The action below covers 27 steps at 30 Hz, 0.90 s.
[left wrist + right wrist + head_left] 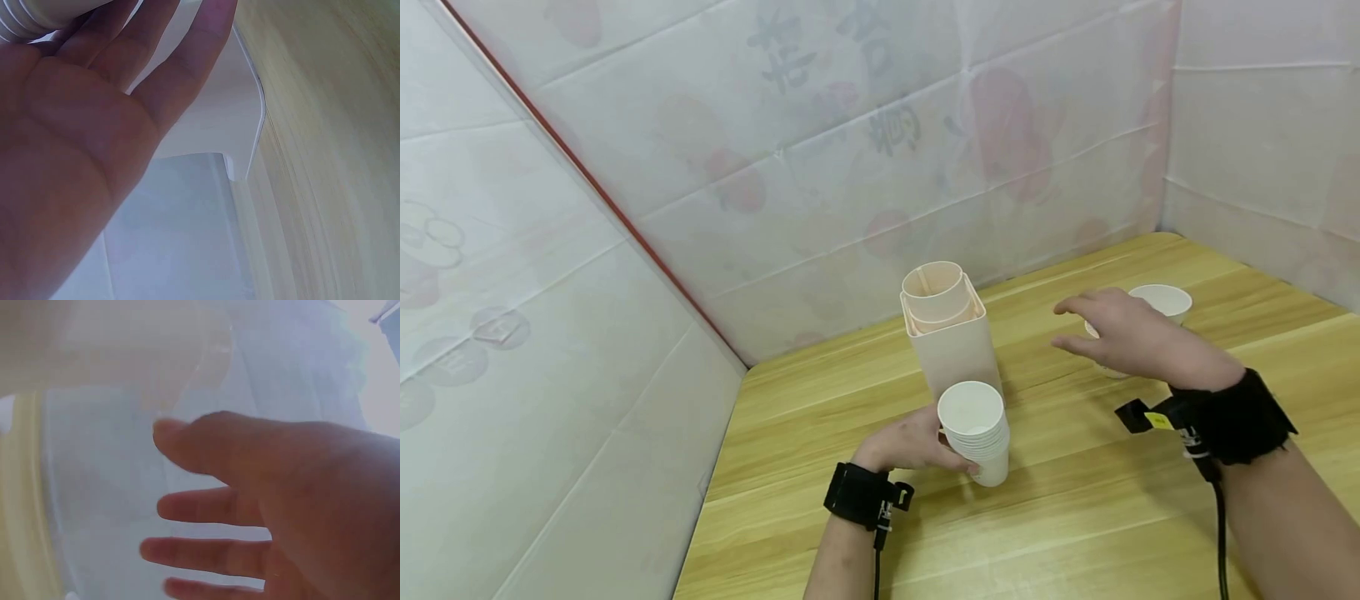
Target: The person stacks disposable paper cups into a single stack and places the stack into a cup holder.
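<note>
A stack of white paper cups [976, 421] is gripped by my left hand [910, 442], thumb around its near side. In the left wrist view only the ribbed rims of the stack [25, 15] show, beyond the palm [69, 144]. Right behind the stack stands a pale pink square container [958, 358] with a round tube [936, 292] inside its open top. My right hand [1123, 333] hovers over the table's right side, fingers spread and holding nothing, as the right wrist view also shows. Partly hidden behind it are a white cup [1163, 298] and another white cup [1108, 372].
The wood-grain table [1060, 517] meets a printed white sheet wall [850, 183] at the back, with more sheeting at the left and right. A black cable [1221, 542] trails from the right wrist strap.
</note>
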Motion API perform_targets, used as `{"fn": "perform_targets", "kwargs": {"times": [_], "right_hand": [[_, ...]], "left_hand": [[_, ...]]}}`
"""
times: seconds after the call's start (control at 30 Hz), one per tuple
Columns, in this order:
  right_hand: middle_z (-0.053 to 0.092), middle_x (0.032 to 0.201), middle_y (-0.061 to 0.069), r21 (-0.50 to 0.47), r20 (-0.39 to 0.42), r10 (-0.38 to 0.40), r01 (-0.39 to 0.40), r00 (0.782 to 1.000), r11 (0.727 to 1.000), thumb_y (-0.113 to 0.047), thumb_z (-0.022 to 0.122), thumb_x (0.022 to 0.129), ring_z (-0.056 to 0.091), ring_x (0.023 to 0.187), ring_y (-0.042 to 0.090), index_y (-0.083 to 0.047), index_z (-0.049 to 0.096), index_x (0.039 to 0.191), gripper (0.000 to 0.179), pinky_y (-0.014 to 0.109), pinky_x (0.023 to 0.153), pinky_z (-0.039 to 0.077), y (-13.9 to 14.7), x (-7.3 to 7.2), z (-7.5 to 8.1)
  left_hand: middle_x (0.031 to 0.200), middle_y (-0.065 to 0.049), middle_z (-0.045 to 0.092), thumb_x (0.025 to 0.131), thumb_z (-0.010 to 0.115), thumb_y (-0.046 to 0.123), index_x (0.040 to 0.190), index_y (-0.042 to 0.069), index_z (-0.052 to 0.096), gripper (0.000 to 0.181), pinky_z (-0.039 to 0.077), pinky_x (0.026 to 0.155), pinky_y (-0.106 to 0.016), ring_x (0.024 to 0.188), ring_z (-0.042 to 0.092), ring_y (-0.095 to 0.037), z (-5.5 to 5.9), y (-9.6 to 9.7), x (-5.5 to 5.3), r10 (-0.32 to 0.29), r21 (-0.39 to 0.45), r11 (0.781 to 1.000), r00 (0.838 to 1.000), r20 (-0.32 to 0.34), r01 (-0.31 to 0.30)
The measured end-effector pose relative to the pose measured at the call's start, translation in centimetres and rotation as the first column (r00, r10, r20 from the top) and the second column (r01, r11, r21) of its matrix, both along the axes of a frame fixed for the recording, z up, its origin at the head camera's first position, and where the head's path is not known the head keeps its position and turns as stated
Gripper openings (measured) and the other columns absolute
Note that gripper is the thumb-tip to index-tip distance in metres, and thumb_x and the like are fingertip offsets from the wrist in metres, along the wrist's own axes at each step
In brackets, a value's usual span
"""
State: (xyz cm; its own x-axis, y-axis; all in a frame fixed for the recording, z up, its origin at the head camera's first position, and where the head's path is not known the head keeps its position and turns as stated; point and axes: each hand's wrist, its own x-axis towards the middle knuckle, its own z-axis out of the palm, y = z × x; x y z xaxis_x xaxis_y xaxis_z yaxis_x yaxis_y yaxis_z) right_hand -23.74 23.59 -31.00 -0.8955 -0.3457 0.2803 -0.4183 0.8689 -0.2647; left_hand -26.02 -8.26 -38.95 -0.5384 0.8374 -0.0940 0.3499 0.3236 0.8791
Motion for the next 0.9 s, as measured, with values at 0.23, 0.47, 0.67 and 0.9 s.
{"fn": "perform_targets", "kwargs": {"times": [0.23, 0.47, 0.67, 0.9], "right_hand": [[0.056, 0.131, 0.029, 0.015, 0.068, -0.107, 0.107, 0.992, 0.994, -0.030, 0.066, 0.095, 0.035, 0.132, 0.053, -0.002, 0.059, 0.128, 0.045, 0.074, 0.099, 0.026, 1.7, -1.6, -1.6], [0.041, 0.143, 0.033, -0.023, 0.161, -0.188, 0.195, 0.969, 0.981, -0.028, 0.063, 0.095, 0.008, 0.142, 0.057, 0.002, 0.051, 0.136, 0.053, 0.082, 0.102, 0.002, 3.2, -2.6, -2.9], [0.034, 0.145, 0.036, -0.023, 0.182, -0.242, 0.250, 0.953, 0.968, -0.031, 0.061, 0.094, 0.001, 0.141, 0.059, 0.003, 0.042, 0.143, 0.062, 0.083, 0.101, -0.003, 4.1, -3.2, -4.1], [0.039, 0.140, 0.039, -0.024, 0.228, -0.258, 0.270, 0.939, 0.962, -0.032, 0.060, 0.095, 0.001, 0.140, 0.060, 0.004, 0.043, 0.141, 0.061, 0.084, 0.100, -0.004, 4.6, -3.7, -4.9]], "left_hand": [[0.128, 0.007, 0.060, 0.078, 0.083, 0.007, 0.138, 0.024, 0.045, 0.073, 0.049, 0.096, -0.026, 0.115, 0.059, -0.004, 0.0, 0.0, 0.1, -0.002, 0.005, 1.000, 1.000, 0.009, 0.002], [0.129, 0.006, 0.059, 0.078, 0.082, 0.006, 0.138, 0.023, 0.045, 0.072, 0.050, 0.096, -0.026, 0.116, 0.058, -0.004, -0.1, 0.1, 0.0, -0.013, 0.012, 1.000, 1.000, 0.011, 0.013], [0.130, 0.005, 0.059, 0.079, 0.081, 0.005, 0.138, 0.022, 0.045, 0.071, 0.050, 0.096, -0.026, 0.116, 0.058, -0.004, -0.2, 0.2, -0.1, -0.029, 0.020, 0.999, 0.999, 0.022, 0.029], [0.130, 0.004, 0.059, 0.079, 0.081, 0.004, 0.138, 0.021, 0.045, 0.071, 0.050, 0.096, -0.026, 0.116, 0.058, -0.004, -0.2, 0.2, -0.1, -0.032, 0.024, 0.999, 0.999, 0.021, 0.032]]}}
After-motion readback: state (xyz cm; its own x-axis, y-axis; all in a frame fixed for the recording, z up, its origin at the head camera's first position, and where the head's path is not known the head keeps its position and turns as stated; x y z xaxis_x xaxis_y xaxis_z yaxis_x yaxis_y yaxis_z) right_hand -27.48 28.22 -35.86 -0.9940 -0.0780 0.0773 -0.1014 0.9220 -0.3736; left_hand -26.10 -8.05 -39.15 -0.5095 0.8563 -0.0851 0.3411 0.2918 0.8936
